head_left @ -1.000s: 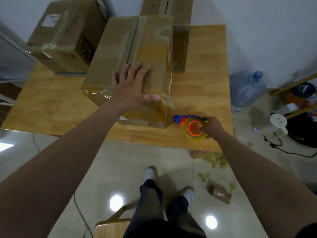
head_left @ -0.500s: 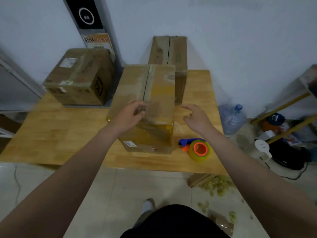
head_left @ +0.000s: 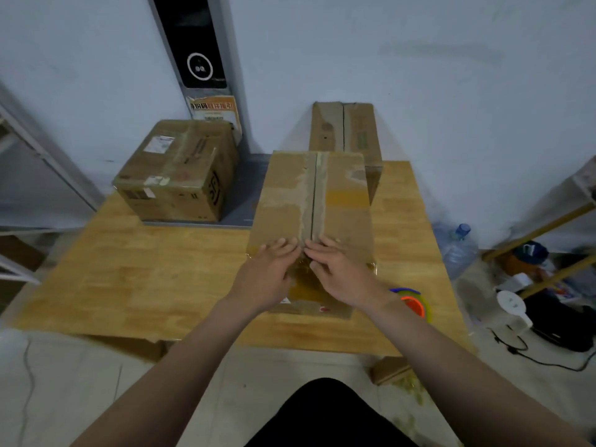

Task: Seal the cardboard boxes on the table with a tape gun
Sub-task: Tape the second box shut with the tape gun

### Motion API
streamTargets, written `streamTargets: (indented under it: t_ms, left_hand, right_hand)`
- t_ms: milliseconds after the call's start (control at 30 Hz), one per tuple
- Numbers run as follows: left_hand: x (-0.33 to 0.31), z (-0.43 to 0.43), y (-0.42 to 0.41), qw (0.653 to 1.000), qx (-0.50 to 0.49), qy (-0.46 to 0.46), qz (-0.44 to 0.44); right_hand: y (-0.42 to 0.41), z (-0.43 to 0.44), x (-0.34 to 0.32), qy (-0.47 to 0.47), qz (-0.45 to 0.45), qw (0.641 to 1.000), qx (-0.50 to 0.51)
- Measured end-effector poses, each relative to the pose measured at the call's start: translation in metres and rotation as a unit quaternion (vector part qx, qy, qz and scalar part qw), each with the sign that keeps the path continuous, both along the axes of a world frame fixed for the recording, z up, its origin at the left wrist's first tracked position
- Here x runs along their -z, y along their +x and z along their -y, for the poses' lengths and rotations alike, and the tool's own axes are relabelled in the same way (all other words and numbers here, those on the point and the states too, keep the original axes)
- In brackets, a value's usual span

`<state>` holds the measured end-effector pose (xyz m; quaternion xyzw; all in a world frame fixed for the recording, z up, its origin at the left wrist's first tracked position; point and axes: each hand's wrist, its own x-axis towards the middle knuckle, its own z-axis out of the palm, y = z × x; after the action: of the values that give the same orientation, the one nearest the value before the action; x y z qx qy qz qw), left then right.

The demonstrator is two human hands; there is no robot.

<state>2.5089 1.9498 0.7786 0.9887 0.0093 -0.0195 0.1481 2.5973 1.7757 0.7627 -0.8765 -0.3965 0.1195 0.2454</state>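
The box [head_left: 342, 201] sits mid-tabletop [head_left: 145, 269]. The left hand [head_left: 267, 275] and right hand [head_left: 338, 272] lie flat, fingers straight, pressing its near seam and holding nothing. The cardboard is stiff and probably light, so grip the side walls. The tape gun [head_left: 412, 303] lies just beside it, half hidden.

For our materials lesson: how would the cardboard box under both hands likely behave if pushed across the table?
The cardboard box lies long and flat on the smooth wooden table, so it would probably slide, not tip. Its top flaps meet at a centre seam, so they may flex under pressure. Glossy tape on its near end may feel slippery.
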Motion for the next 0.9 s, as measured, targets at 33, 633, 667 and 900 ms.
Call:
streamTargets:
  t_ms: [33,633,667,900]
  left_hand:
    - [0.003,-0.001,-0.002,1.000,0.010,0.010,-0.008]
    - [0.026,-0.030,-0.025,1.000,-0.017,0.009,-0.005]
    - [0.026,-0.032,-0.028,1.000,-0.026,0.006,-0.003]
    - [0.020,-0.041,-0.002,0.960,-0.168,-0.218,0.054]
  right_hand:
    - [-0.003,0.002,0.006,-0.024,0.043,0.999,-0.008]
    - [-0.019,0.045,0.022,-0.135,0.122,0.972,0.147]
    - [-0.019,0.045,0.020,-0.145,0.116,0.971,0.147]
    - [-0.004,0.015,-0.007,-0.120,0.014,0.962,0.245]
